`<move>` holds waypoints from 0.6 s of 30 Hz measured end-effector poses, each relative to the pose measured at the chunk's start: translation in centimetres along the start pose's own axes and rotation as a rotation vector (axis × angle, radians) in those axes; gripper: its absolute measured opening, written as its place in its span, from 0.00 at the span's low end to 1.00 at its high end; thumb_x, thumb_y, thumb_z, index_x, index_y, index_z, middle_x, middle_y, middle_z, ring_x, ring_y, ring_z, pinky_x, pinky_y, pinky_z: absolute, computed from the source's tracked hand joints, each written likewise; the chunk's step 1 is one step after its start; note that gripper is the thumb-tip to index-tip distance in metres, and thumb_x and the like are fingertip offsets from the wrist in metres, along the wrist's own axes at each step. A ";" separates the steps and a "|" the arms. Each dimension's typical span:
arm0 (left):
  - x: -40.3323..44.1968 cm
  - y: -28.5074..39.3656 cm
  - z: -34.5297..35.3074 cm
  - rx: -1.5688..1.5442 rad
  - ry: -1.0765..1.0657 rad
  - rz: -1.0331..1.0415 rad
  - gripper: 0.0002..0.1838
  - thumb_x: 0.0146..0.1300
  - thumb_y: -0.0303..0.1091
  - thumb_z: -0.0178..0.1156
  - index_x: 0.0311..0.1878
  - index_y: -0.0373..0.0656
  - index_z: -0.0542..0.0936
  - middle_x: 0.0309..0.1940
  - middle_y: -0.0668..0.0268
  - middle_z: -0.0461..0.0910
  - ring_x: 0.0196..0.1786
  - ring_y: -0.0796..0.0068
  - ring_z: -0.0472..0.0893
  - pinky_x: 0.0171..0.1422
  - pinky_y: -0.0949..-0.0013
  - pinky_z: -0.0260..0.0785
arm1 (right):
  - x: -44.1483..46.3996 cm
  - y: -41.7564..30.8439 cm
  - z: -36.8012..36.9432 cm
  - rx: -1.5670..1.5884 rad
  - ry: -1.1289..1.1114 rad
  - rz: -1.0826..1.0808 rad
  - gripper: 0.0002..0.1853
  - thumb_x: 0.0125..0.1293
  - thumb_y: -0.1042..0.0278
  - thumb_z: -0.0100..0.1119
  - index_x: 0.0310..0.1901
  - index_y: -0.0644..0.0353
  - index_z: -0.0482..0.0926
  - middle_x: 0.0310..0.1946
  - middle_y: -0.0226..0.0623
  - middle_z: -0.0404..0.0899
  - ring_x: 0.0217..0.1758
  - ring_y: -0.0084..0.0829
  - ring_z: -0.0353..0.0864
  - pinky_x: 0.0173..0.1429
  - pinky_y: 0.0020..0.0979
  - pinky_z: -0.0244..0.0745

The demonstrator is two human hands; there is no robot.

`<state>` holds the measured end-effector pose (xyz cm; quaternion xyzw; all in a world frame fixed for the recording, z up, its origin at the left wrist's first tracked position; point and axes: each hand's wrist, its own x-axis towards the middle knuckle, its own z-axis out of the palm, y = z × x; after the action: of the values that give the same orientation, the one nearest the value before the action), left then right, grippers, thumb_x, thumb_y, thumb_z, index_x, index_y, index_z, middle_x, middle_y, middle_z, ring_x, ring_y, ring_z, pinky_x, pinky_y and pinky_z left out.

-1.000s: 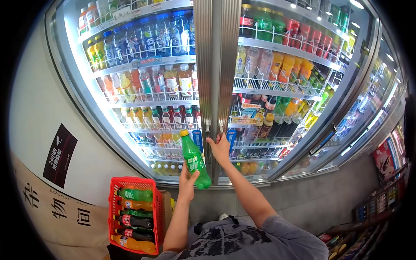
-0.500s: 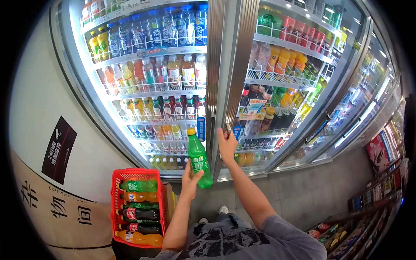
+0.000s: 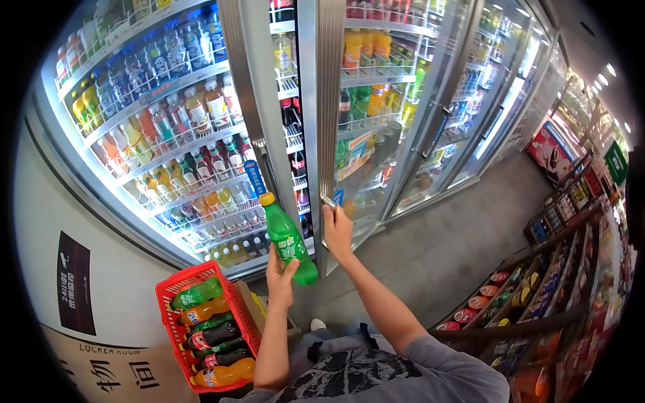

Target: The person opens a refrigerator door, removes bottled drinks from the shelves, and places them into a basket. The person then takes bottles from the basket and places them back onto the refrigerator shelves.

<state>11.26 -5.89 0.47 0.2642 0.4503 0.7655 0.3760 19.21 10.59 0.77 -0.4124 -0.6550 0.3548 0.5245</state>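
Observation:
My left hand [image 3: 279, 281] is wrapped around the lower part of a green soda bottle [image 3: 287, 236] with a yellow cap, held tilted in front of the fridge. My right hand [image 3: 337, 232] is closed on the metal door handle [image 3: 330, 201] of a glass fridge door [image 3: 380, 174]. This door stands partly open, and shelves of drinks show in the gap beside its frame. Left of the gap, the neighbouring glass door is closed over rows of bottles [image 3: 195, 111].
A red basket [image 3: 250, 317] at lower left holds several soda bottles lying on their sides, green, orange and dark. It stands beside a cardboard box [image 3: 255, 305]. More fridge doors run to the right. Shelves of packaged snacks [image 3: 531, 295] line the right side over a grey floor [image 3: 430, 248].
The fridge door on the right has swung open a little, pulled by my right hand on its handle. My view has turned to the right. The green bottle stays in my left hand.

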 end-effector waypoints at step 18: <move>-9.2 -6.0 13.6 0.000 -0.275 -0.090 0.43 0.63 0.25 0.65 0.78 0.37 0.53 0.66 0.61 0.69 0.65 0.70 0.72 0.69 0.66 0.64 | -8.6 2.9 -23.9 0.091 0.408 0.094 0.19 0.71 0.53 0.62 0.41 0.65 0.78 0.27 0.29 0.78 0.32 0.19 0.74 0.39 0.26 0.71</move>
<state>28.73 -4.85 0.75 0.3462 0.4061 0.7045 0.4679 44.09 4.67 -0.47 -0.4816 -0.4985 0.3174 0.6471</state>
